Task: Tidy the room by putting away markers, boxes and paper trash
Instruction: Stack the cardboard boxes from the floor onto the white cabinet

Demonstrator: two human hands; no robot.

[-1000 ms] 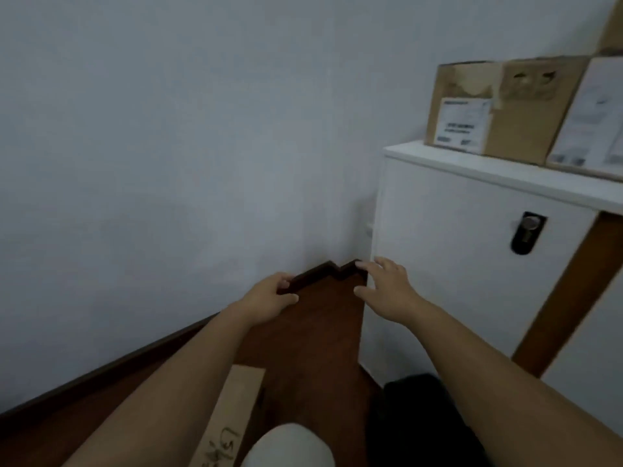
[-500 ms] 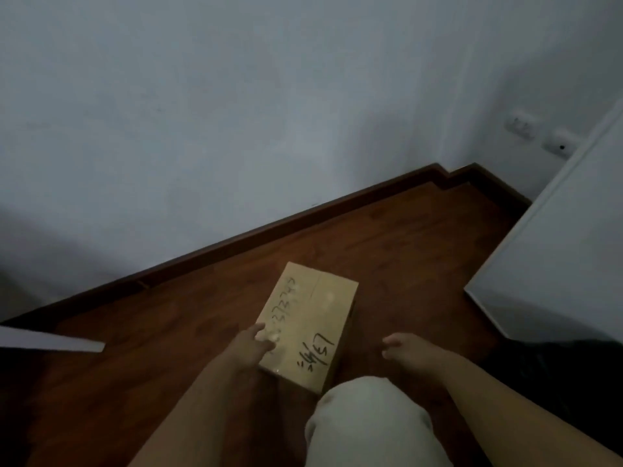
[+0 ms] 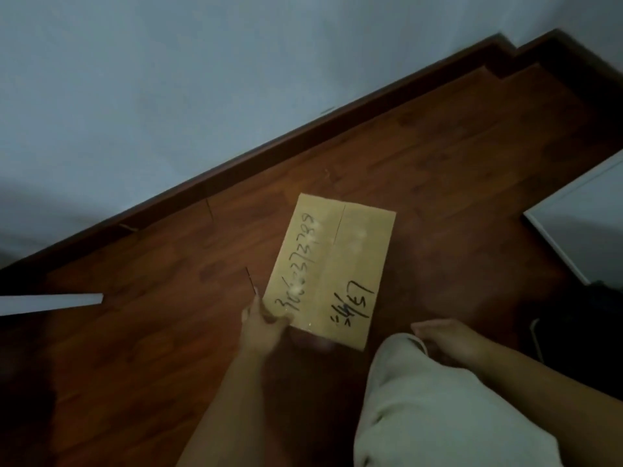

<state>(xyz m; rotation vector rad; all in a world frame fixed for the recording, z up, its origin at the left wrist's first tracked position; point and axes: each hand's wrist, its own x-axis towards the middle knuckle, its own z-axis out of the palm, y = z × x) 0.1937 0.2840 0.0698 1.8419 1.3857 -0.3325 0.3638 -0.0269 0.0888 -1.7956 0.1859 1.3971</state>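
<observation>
Left hand pinches the cardboard box's near-left corner on the floor, right hand spread loose off its near-right corner, bare boards between box and skirting.

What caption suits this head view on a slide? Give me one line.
Left hand grips the near corner of a handwritten cardboard box on the wooden floor; right hand hovers beside it.

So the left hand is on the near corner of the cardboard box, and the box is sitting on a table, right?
Not a table. The head view shows the box lying on the wooden floor near the wall. The left hand is indeed on its near corner.
</observation>
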